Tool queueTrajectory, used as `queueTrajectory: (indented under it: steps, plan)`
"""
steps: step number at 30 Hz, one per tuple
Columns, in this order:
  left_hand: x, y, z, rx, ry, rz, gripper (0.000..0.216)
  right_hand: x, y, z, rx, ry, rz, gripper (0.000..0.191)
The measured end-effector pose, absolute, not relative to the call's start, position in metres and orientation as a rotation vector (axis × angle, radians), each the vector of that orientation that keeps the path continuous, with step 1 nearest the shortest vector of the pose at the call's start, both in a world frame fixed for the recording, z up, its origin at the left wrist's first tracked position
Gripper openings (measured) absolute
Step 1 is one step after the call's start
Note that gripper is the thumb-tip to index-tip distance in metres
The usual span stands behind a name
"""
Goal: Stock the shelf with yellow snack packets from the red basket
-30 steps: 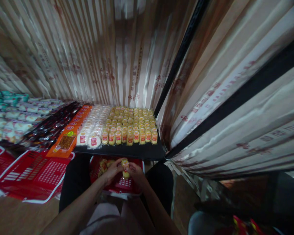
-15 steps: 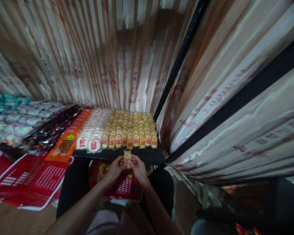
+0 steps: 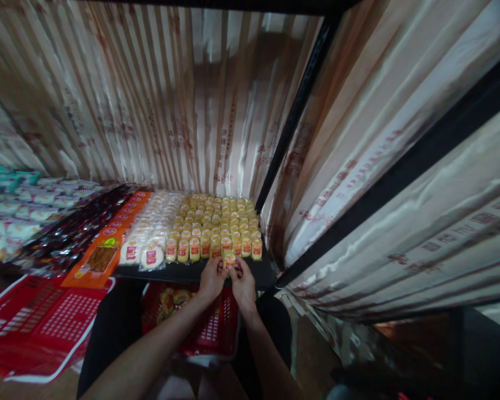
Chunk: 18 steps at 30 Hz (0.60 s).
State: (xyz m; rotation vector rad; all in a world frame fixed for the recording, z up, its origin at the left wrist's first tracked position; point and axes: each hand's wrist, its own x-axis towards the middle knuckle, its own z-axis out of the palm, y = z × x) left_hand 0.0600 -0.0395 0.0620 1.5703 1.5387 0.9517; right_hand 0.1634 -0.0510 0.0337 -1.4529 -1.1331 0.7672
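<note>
Between my two hands is a small yellow snack packet [image 3: 229,259] with a red and white label, held upright at the front edge of the black shelf [image 3: 166,271]. My left hand [image 3: 213,276] is closed on its left side. On its right side, the fingers of my right hand [image 3: 242,278] pinch it. Just behind stand rows of matching yellow packets [image 3: 194,248]; my fingertips hide part of the front row. Below my forearms, a red basket [image 3: 229,325] sits between my knees with several yellow packets [image 3: 175,298] in it.
Left of the yellow rows lie clear-wrapped white round crackers [image 3: 151,255], orange snack bags [image 3: 102,255], dark shiny packets [image 3: 62,233] and white packets [image 3: 16,230]. Another red basket [image 3: 45,322] is at lower left. Pleated curtains [image 3: 150,100] and black poles [image 3: 291,116] surround the shelf.
Both hands have moved the yellow packet forward and slightly right, up to the front row on the shelf. The view has shifted a little, showing more of the basket below.
</note>
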Motion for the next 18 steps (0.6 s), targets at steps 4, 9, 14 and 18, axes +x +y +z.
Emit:
queueTrajectory:
  steps: [4,9,14,18]
  plan:
    - [0.067,-0.036,0.066,1.654,1.631,0.909,0.024,0.165,-0.043,0.029,-1.463,-1.139,0.708,0.042]
    - [0.066,-0.038,0.058,1.668,1.611,0.974,0.033,0.161,-0.037,0.024,-1.476,-1.153,0.657,0.039]
    - [0.061,-0.042,0.049,1.768,1.593,1.056,0.04,0.157,-0.034,0.02,-1.463,-1.152,0.646,0.037]
    - [0.06,-0.042,0.045,1.791,1.591,1.084,0.039,0.153,-0.034,0.017,-1.458,-1.142,0.607,0.035]
